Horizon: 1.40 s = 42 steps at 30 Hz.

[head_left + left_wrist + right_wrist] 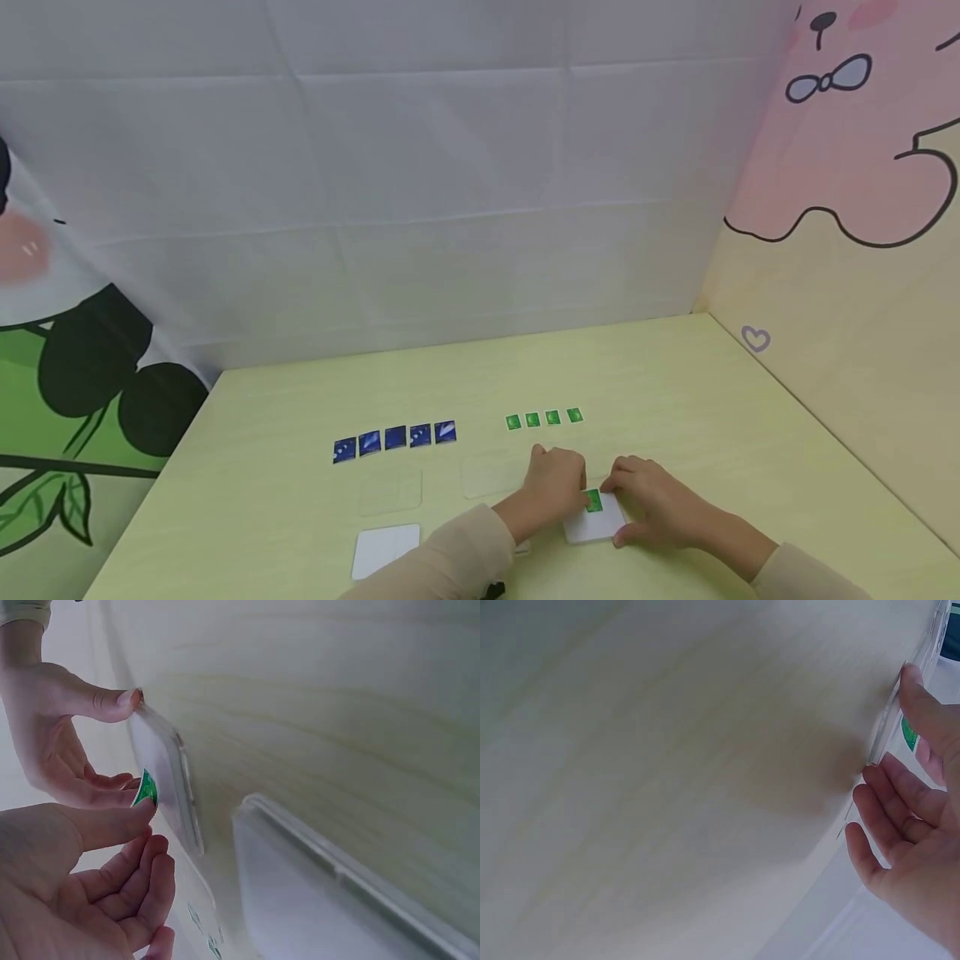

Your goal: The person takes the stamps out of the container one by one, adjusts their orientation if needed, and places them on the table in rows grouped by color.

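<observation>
A white, round-cornered square case (pixel 596 528) with a clear rim lies on the table at front right. My right hand (pixel 663 507) grips it, thumb at the near right corner and fingers at the far side. Over the case's top, my left hand (pixel 553 482) pinches a small green sticker (pixel 594 500) at its left edge. In the left wrist view the sticker (pixel 145 787) bends near the thumb tip; whether its other end touches the case is hard to tell. In the right wrist view, the right thumb and fingers (pixel 881 799) meet the case's edge.
A row of small blue pieces (pixel 395 437) lies at the back left, a row of small green stickers (pixel 552 417) at the back right. Clear flat covers (pixel 390 492) lie in the middle. Another white square case (pixel 386 550) sits front left. Walls (pixel 480 208) stand behind and at both sides.
</observation>
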Each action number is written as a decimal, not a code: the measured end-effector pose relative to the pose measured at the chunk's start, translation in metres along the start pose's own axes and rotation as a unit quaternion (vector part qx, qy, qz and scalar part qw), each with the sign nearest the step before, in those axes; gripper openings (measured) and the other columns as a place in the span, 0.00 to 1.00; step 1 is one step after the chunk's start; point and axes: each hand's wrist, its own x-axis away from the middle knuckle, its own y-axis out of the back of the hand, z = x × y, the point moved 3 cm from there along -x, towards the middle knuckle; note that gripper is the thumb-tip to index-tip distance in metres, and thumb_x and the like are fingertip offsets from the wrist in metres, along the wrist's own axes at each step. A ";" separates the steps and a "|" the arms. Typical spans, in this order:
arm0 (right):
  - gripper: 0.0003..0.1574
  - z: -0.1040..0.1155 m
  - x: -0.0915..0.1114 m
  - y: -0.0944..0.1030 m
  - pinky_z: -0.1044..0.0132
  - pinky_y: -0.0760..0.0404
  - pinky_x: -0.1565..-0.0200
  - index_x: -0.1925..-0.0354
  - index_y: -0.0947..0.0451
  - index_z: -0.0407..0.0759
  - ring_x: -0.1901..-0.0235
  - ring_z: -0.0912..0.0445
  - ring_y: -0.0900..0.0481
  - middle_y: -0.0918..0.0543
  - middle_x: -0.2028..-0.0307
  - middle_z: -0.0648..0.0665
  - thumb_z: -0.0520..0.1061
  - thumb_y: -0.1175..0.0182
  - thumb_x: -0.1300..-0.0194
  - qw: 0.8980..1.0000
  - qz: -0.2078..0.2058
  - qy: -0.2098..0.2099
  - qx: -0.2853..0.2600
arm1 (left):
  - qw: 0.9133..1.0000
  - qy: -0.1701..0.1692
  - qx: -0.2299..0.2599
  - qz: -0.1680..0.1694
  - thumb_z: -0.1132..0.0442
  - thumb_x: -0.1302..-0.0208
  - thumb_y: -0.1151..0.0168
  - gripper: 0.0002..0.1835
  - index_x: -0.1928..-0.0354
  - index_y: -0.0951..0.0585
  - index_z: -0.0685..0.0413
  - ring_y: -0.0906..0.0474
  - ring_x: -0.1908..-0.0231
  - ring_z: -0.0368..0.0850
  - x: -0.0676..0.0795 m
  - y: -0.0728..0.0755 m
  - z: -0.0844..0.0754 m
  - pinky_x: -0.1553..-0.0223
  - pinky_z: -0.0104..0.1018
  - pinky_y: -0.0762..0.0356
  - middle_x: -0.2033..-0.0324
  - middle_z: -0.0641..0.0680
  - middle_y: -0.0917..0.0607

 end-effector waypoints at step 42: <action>0.33 0.000 0.001 -0.003 0.62 0.24 0.54 0.57 0.20 0.46 0.60 0.65 0.29 0.23 0.61 0.57 0.63 0.26 0.56 1.000 0.018 -0.026 0.005 | 0.957 0.023 0.271 0.099 0.68 0.48 0.31 0.03 0.73 0.14 0.61 0.30 0.79 0.36 -0.007 0.022 0.039 0.77 0.26 0.35 0.79 0.52 0.15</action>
